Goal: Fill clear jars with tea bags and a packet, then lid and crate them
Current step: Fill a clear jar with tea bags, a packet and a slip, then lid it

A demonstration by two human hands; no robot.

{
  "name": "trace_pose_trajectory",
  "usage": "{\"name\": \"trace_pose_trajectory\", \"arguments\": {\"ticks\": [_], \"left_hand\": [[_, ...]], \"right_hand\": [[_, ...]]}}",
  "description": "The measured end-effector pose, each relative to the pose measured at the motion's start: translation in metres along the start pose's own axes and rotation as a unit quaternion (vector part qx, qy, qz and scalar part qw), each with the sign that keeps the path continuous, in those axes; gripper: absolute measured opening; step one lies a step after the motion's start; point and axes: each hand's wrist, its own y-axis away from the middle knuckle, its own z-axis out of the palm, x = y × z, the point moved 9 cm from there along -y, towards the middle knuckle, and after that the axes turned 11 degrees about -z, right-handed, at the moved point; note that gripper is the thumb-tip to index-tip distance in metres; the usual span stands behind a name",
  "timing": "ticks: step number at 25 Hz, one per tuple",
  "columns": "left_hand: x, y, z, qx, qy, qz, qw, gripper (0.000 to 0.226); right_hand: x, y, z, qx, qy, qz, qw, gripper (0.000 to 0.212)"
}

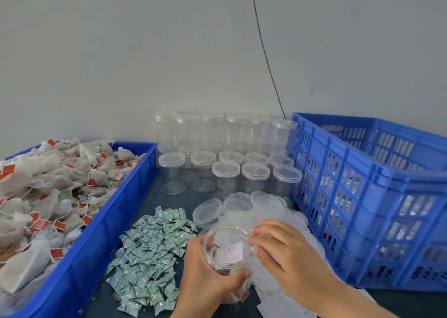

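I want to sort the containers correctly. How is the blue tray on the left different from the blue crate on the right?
The blue tray has low, solid walls; the blue crate is taller, with slotted walls. The tray is heaped with tea bags; the crate holds only a few jars, dimly seen through the slots. Both are blue plastic and stand on the dark table.

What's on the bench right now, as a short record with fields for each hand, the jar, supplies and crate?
left hand: left hand grips the held jar from the side
right hand: right hand, fingertips at the jar's open mouth
jar contents: tea bags, a white slip near the top
tea bags: heaped in the blue tray
packets: green-and-white pile on the table
loose lids: behind the jar
crate: blue crate to the right
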Motion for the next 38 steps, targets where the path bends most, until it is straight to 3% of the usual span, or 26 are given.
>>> {"name": "trace_pose_trajectory", "arguments": {"ticks": [4,7,9,13,15,18,21,25,28,30,34,38], "left_hand": [[-0.016,0.002,-0.002,0.026,-0.013,-0.057,0.998,0.066],[-0.017,0.003,0.0,0.022,-0.036,-0.073,0.996,0.066],[-0.018,0.004,0.0,0.01,-0.034,-0.099,0.994,0.07],[-0.004,-0.001,-0.001,-0.027,-0.096,-0.156,0.983,0.056],[0.014,-0.011,-0.009,-0.014,-0.16,-0.166,0.973,0.072],[0.08,-0.047,-0.004,-0.013,-0.199,-0.096,0.975,0.076],[0.153,-0.086,0.022,-0.013,-0.227,-0.035,0.973,0.098],[0.241,-0.131,0.09,-0.041,-0.203,0.059,0.977,0.105],[0.289,-0.16,0.146,-0.064,-0.167,0.123,0.976,0.114],[0.308,-0.173,0.188,-0.07,-0.189,0.173,0.964,0.102],[0.304,-0.169,0.293,-0.133,-0.301,0.251,0.911,0.048],[0.288,-0.152,0.385,-0.208,-0.386,0.303,0.847,0.046]], "right_hand": [[-0.005,-0.002,0.022,-0.096,-0.017,-0.016,0.995,0.038],[0.003,0.002,0.04,-0.142,-0.076,0.032,0.986,0.046],[0.011,-0.001,0.036,-0.116,-0.101,0.073,0.985,0.052],[0.032,-0.012,0.022,-0.084,-0.128,0.185,0.971,0.032],[0.039,-0.018,0.008,-0.059,-0.175,0.238,0.954,0.027],[0.056,-0.04,-0.055,0.037,-0.225,0.276,0.934,0.024],[0.084,-0.054,-0.137,0.116,-0.224,0.305,0.918,0.024],[0.118,-0.061,-0.256,0.155,-0.025,0.264,0.952,0.015],[0.154,-0.048,-0.329,0.187,0.092,0.27,0.94,0.015],[0.184,-0.027,-0.36,0.189,0.149,0.303,0.922,0.019],[0.24,0.032,-0.372,0.104,0.25,0.384,0.883,0.028],[0.291,0.099,-0.363,0.057,0.228,0.473,0.849,0.028]]}}
